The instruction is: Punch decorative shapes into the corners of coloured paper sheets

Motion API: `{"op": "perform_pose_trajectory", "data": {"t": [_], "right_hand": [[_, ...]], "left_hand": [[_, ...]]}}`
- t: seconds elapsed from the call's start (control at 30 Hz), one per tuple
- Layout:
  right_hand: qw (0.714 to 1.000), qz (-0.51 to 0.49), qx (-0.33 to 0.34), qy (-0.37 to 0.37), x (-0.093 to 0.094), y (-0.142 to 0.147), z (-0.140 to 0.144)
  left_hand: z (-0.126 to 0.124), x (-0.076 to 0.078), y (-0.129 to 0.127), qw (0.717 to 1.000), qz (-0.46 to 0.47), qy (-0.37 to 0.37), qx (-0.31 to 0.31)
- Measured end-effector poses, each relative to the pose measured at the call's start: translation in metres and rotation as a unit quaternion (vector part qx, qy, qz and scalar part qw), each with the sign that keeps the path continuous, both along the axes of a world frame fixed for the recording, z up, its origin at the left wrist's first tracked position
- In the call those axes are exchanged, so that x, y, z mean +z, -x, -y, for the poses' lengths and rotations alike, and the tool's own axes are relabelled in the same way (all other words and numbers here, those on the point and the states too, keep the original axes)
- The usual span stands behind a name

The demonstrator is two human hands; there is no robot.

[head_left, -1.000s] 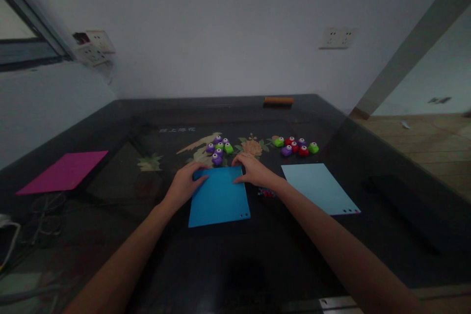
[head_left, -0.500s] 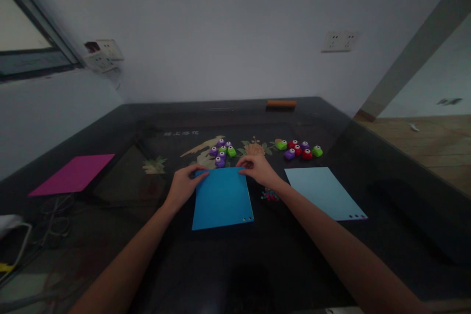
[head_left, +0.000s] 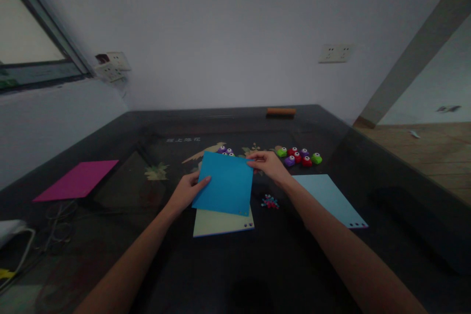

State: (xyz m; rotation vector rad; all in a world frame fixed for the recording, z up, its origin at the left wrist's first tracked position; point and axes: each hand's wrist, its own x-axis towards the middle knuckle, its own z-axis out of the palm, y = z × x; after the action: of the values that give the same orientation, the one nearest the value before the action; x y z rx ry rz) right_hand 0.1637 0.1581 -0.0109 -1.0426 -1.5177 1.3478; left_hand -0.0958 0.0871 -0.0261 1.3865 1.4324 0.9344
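Note:
Both of my hands hold a blue sheet of paper (head_left: 224,184), lifted and tilted above the table. My left hand (head_left: 189,189) grips its left edge, thumb on top and fingers underneath. At the upper right corner, my right hand (head_left: 268,163) pinches it between thumb and fingers. Beneath lies a pale yellow sheet (head_left: 217,223), partly covered, with small dark holes at its lower right corner. Some purple and green toys with eye-like tops (head_left: 222,149) show just behind the blue sheet, mostly hidden by it. A small pile of red and blue bits (head_left: 270,201) sits below my right wrist.
A light blue sheet (head_left: 327,196) with holes along its near edge lies at right. Several green, red and purple toys (head_left: 297,157) cluster behind it. A magenta sheet (head_left: 77,180) and cables (head_left: 57,228) are at left. An orange-brown bar (head_left: 281,112) rests at the table's back edge.
The blue sheet has been raised off the stack and shifted away from me, uncovering the pale yellow sheet. It now hides most of the nearer toys. The view has tipped up slightly.

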Motion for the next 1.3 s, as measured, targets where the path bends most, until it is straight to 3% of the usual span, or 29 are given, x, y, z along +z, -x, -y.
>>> {"op": "perform_pose_trajectory", "data": {"t": [0.13,0.2,0.4,0.6,0.73,0.83,0.9,1.03,1.17,1.3], "right_hand": [[0.997,-0.066,-0.028,0.028,0.008,-0.005,0.002],[0.995,-0.079,-0.005,0.058,0.011,-0.004,0.006],[0.983,0.022,0.166,0.071,0.019,0.002,0.019],[0.98,0.085,0.177,0.042,0.022,0.004,0.022],[0.984,0.08,0.155,0.031,0.023,0.0,0.02],[0.991,0.068,0.109,0.027,0.026,-0.007,0.015],[0.996,0.051,0.067,0.028,0.028,-0.014,0.013],[1.0,0.004,-0.014,0.025,0.029,-0.029,0.017],[0.996,-0.028,-0.073,0.043,0.021,-0.042,0.029],[0.992,-0.045,-0.105,0.047,0.012,-0.055,0.04]], "left_hand": [[0.0,-0.003,-0.001,1.0,-0.012,-0.013,-0.017],[0.001,-0.002,-0.003,1.0,0.014,-0.026,-0.001],[0.005,0.003,-0.01,0.991,0.066,-0.086,0.081],[0.012,0.013,-0.017,0.989,0.088,-0.087,0.076],[0.014,0.014,-0.019,0.991,0.036,-0.112,0.062],[0.013,0.007,-0.022,0.982,-0.06,-0.167,0.059],[0.013,0.0,-0.025,0.962,-0.166,-0.214,0.029],[0.013,-0.018,-0.03,0.895,-0.357,-0.266,-0.026],[0.012,-0.028,-0.033,0.876,-0.406,-0.258,-0.033],[0.008,-0.032,-0.033,0.882,-0.396,-0.25,-0.056]]}}
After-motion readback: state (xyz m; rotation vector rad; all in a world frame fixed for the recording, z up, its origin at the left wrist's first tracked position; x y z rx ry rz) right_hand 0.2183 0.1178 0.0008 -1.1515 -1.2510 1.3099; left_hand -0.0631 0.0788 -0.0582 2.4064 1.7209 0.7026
